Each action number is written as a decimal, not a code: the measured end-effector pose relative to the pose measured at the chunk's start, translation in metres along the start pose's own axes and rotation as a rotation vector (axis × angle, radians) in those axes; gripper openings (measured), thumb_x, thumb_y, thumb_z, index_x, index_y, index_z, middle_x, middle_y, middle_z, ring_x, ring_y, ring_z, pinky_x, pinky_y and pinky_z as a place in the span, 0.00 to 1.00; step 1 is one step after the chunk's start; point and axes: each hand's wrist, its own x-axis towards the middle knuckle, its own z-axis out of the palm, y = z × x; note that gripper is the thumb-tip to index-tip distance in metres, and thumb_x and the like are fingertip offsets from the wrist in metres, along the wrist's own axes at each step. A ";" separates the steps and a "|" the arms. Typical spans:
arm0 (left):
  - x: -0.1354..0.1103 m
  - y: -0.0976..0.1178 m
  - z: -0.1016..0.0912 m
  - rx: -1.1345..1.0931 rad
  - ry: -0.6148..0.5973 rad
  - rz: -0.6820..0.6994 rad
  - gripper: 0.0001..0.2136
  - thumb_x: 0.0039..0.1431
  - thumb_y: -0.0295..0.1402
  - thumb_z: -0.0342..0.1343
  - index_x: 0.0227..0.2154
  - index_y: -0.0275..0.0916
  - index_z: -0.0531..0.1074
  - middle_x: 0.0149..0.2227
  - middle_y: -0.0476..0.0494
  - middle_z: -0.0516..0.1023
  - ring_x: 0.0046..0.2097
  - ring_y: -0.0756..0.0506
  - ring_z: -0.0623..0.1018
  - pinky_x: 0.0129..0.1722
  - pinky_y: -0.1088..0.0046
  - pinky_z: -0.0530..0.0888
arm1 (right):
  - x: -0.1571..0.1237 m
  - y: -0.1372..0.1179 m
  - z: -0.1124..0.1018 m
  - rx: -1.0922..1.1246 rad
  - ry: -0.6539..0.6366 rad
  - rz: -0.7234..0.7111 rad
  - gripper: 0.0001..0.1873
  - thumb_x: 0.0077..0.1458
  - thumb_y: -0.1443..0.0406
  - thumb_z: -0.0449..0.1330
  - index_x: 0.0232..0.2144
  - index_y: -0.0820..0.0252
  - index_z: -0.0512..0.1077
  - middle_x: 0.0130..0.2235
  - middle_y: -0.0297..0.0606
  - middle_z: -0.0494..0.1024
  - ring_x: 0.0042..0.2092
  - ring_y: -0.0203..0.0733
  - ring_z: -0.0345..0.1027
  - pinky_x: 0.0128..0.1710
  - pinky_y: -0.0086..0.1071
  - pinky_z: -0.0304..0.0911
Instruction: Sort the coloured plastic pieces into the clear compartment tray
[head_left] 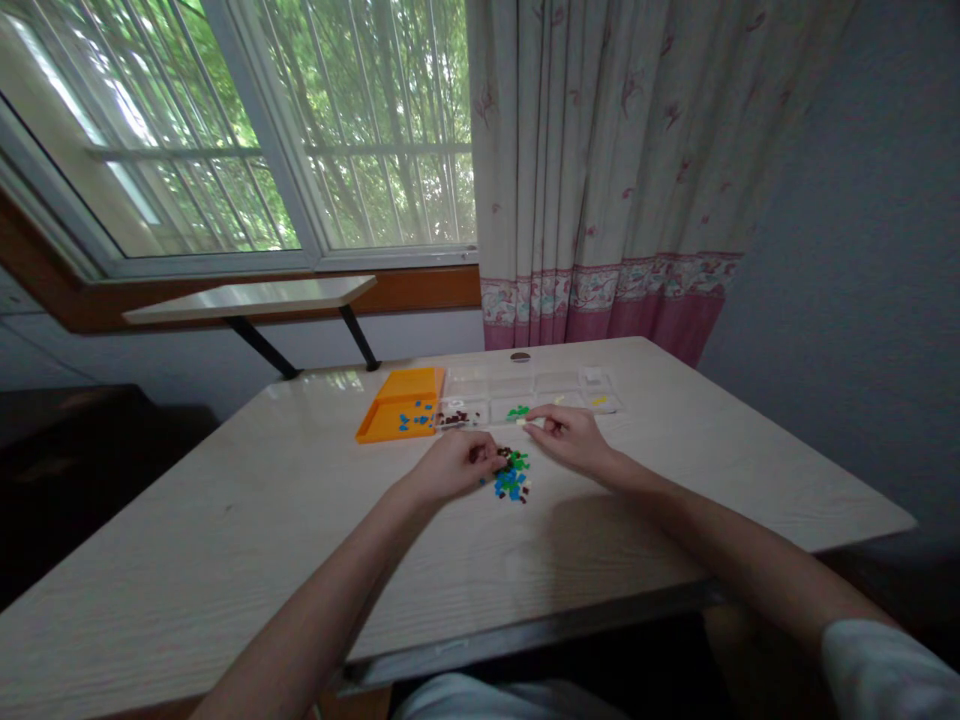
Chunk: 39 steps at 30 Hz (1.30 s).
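A mixed pile of small blue, green, dark brown and pale pieces (512, 482) lies on the table in front of me. At its left edge is my left hand (456, 466), fingers curled and pinched at the dark pieces; what is between them is too small to make out. My right hand (571, 436) is to the upper right of the pile, its thumb and finger closed on a small white piece (522, 422). That piece is at the near edge of a clear compartment box (517, 384), by the compartment with green pieces (517, 411).
An open orange case (409, 385) with blue pieces (414, 416) adjoins the clear box on the left. Other compartments hold dark brown pieces (455, 418) and yellow pieces (599, 401). A raised shelf (255, 295) stands at the table's back left. Behind are a window and a curtain (600, 180).
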 end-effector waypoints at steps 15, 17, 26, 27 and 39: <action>-0.002 -0.002 -0.003 0.205 -0.215 0.036 0.10 0.49 0.38 0.52 0.23 0.36 0.72 0.20 0.51 0.68 0.22 0.54 0.63 0.22 0.81 0.56 | 0.013 0.006 -0.030 -0.169 0.289 -0.176 0.08 0.50 0.61 0.58 0.30 0.59 0.74 0.16 0.27 0.66 0.18 0.28 0.58 0.23 0.22 0.56; -0.003 -0.003 -0.004 0.183 -0.204 0.049 0.08 0.48 0.36 0.52 0.24 0.37 0.73 0.20 0.51 0.69 0.22 0.54 0.64 0.22 0.81 0.57 | 0.012 0.006 -0.030 -0.182 0.276 -0.145 0.09 0.50 0.60 0.57 0.30 0.58 0.74 0.16 0.28 0.66 0.19 0.28 0.58 0.23 0.23 0.57; -0.005 0.002 -0.013 0.185 -0.230 0.055 0.07 0.45 0.33 0.54 0.28 0.39 0.74 0.20 0.52 0.70 0.22 0.53 0.65 0.21 0.80 0.57 | 0.010 0.012 -0.032 -0.207 0.191 -0.056 0.13 0.52 0.57 0.55 0.32 0.57 0.75 0.17 0.31 0.68 0.21 0.32 0.59 0.27 0.26 0.57; -0.005 0.002 -0.013 0.189 -0.232 0.052 0.07 0.45 0.33 0.53 0.28 0.39 0.74 0.20 0.52 0.70 0.22 0.53 0.65 0.21 0.80 0.57 | 0.011 0.016 -0.032 -0.230 0.179 -0.068 0.13 0.52 0.57 0.55 0.32 0.57 0.75 0.17 0.31 0.68 0.21 0.32 0.59 0.28 0.26 0.57; -0.005 0.000 -0.011 0.178 -0.172 0.049 0.09 0.52 0.30 0.45 0.26 0.36 0.71 0.21 0.49 0.70 0.22 0.52 0.65 0.23 0.79 0.58 | 0.015 0.072 -0.041 -0.513 -0.213 0.251 0.10 0.50 0.62 0.55 0.33 0.56 0.74 0.21 0.32 0.71 0.24 0.34 0.62 0.25 0.26 0.48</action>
